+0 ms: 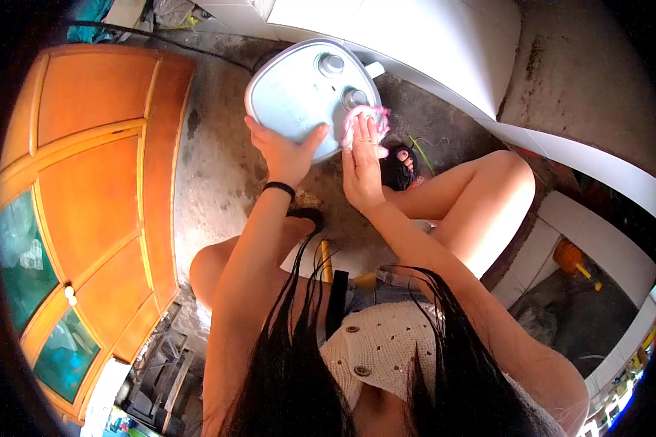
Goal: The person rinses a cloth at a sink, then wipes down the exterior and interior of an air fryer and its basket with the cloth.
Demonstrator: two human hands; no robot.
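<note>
Spread the left hand (290, 154) wide against the lower edge of a pale appliance (288, 98) in the upper centre of the frame. Laid the right hand (364, 164), flat and outstretched, over a pink cloth (376, 113) at the appliance's lower right, just beside a knob (354, 97). Squatted near a wooden cupboard (87, 182), left of frame.

1. Top (397, 339): cream knit, small openwork holes, round brownish buttons (353, 329) down front.
2. Left hand (288, 162): black band (279, 189) at wrist.
3. Shorts (362, 298): bluish, denim-looking, mostly hidden.
4. Right sandal (392, 173): black, open-toed.
5. Hair (277, 357): long, loose, both sides.
</note>
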